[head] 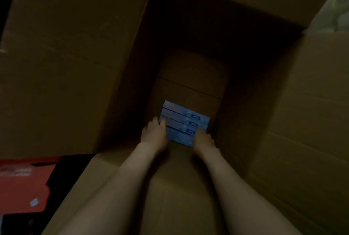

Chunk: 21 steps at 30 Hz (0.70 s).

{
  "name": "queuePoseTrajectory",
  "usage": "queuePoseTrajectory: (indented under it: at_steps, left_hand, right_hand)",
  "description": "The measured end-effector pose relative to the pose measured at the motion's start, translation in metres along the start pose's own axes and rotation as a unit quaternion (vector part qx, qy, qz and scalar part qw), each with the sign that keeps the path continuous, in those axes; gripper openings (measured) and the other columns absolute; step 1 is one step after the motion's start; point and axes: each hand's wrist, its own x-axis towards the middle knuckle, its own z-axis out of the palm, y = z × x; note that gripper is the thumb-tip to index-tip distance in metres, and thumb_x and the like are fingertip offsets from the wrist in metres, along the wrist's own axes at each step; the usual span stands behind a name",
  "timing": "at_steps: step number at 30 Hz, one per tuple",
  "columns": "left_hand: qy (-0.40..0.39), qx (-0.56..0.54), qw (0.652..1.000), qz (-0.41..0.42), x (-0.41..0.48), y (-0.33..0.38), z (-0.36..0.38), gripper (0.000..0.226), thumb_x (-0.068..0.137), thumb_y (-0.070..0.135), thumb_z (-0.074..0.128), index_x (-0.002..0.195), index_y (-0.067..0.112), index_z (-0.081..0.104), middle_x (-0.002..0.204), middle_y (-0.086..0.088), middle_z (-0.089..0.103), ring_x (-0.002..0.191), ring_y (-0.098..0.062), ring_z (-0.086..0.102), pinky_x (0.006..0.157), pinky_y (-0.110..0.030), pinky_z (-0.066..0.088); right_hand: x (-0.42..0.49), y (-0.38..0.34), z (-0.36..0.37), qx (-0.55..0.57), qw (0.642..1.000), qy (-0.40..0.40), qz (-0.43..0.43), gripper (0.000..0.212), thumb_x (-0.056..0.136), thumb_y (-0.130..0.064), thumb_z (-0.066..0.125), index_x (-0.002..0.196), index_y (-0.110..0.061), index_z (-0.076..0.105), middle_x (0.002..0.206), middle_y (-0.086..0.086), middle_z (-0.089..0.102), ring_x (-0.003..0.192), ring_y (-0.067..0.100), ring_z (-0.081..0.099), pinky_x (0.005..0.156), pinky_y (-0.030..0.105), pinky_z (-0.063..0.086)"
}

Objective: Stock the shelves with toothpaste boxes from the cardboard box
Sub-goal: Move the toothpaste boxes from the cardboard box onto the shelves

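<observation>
Surroundings: the tall walls of the cardboard box rise on every side, its flaps folded outward; a red object lies outside, at lower left.
In the way: nothing lies between the hands and the stack; the interior is dim.
Toothpaste boxes: four blue ones, packed side by side on the box floor, near its front wall.
Left hand: arm reaching deep, its grip curled round the stack's left end.
Right hand: against the stack's right end; its grip is too dark to tell.
</observation>
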Motion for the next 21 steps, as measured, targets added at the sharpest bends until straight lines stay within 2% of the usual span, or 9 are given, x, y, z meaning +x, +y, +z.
queuePoseTrajectory:
  at_steps: [3,7,9,12,16,19,21]
  left_hand:
    - [-0.081,0.079,0.993,-0.019,0.031,-0.002,0.011,0.066,0.092,0.023,0.058,0.148,0.02,0.024,0.149,-0.011,0.026,0.135,-0.031,0.03,0.111,-0.047,0.031]
    - [-0.126,0.137,0.983,-0.002,0.054,-0.003,0.009,0.056,0.095,0.019,0.05,0.147,0.017,0.027,0.148,-0.013,0.028,0.134,-0.033,0.03,0.109,-0.048,0.031]
    - [-0.135,0.15,0.979,0.003,0.056,-0.003,0.007,0.055,0.096,0.016,0.048,0.147,0.017,0.027,0.148,-0.013,0.028,0.135,-0.034,0.029,0.108,-0.049,0.032]
    - [-0.156,0.169,0.973,0.018,0.051,-0.004,0.008,0.052,0.097,0.017,0.046,0.146,0.018,0.028,0.148,-0.014,0.029,0.135,-0.034,0.03,0.108,-0.05,0.032]
    - [-0.166,0.176,0.97,0.031,0.044,-0.004,0.01,0.045,0.098,0.018,0.045,0.142,0.019,0.037,0.146,-0.013,0.033,0.132,-0.031,0.034,0.106,-0.047,0.033]
    - [-0.169,0.18,0.969,0.034,0.04,-0.002,0.012,0.043,0.099,0.019,0.043,0.141,0.022,0.039,0.146,-0.01,0.036,0.132,-0.029,0.035,0.106,-0.047,0.031]
    - [-0.161,0.193,0.967,0.041,0.038,0.0,0.013,0.043,0.1,0.019,0.04,0.143,0.023,0.038,0.147,-0.01,0.034,0.133,-0.03,0.034,0.107,-0.048,0.031]
  right_hand:
    - [0.046,-0.001,0.023,-0.025,0.998,-0.056,0.035,0.056,0.092,-0.022,0.056,0.14,-0.015,0.029,0.138,0.013,0.041,0.127,0.029,0.04,0.108,0.043,0.034]
    - [0.075,0.0,0.037,-0.084,0.993,-0.049,0.062,0.09,0.083,-0.042,0.067,0.148,-0.012,0.013,0.149,0.017,0.023,0.136,0.033,0.026,0.112,0.044,0.029]
    - [0.077,0.002,0.037,-0.099,0.991,-0.063,0.066,0.099,0.079,-0.046,0.069,0.15,-0.013,0.008,0.152,0.016,0.019,0.138,0.032,0.024,0.113,0.043,0.028]
    - [0.073,0.003,0.035,-0.091,0.989,-0.091,0.079,0.096,0.077,-0.045,0.072,0.149,-0.017,0.015,0.151,0.013,0.024,0.137,0.031,0.026,0.112,0.044,0.029]
    - [0.068,0.002,0.031,-0.144,0.982,-0.091,0.08,0.088,0.078,-0.051,0.068,0.146,-0.016,0.025,0.148,0.01,0.032,0.137,0.029,0.028,0.111,0.045,0.023]
    - [0.062,0.004,0.041,-0.077,0.985,-0.114,0.101,0.075,0.085,-0.049,0.061,0.144,-0.016,0.029,0.143,0.01,0.04,0.134,0.028,0.034,0.113,0.048,0.018]
    - [0.054,0.006,0.054,-0.081,0.991,-0.07,0.082,0.065,0.092,-0.047,0.05,0.145,-0.019,0.026,0.139,0.009,0.045,0.131,0.027,0.037,0.11,0.047,0.017]
